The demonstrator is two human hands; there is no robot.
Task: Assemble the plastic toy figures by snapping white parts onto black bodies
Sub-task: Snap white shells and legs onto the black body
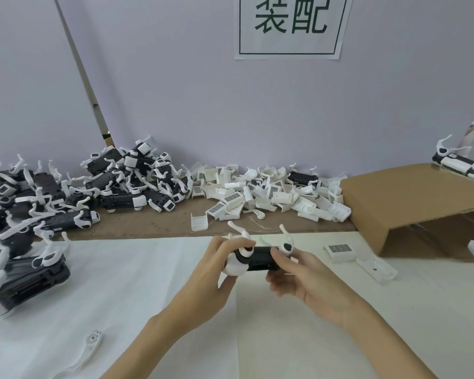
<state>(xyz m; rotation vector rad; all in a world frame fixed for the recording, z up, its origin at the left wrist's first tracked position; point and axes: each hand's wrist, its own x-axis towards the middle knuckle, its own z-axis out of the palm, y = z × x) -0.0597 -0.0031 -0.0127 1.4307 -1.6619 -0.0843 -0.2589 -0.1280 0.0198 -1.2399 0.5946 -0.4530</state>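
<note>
Both hands (pixel 219 265) (pixel 298 274) grip black body (pixel 260 258) w/ white arms, above white tabletop (pixel 121 283); lilac wall (pixel 175 91) behind.

White wall sign (pixel 290 26), green characters 装配, framed border

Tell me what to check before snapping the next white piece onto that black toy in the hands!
1. Black toy body held by both hands: ok, left hand and right hand grip its ends.
2. White arms on it: ok, two stick up, one at each end.
3. Next white piece in hand: not ok, neither hand holds a loose one.
4. Spare pieces nearby: ok, pile of white parts lies behind, one white cover to the right.
5. Parts fully clicked in: cannot tell, fingers hide the joints.
</note>
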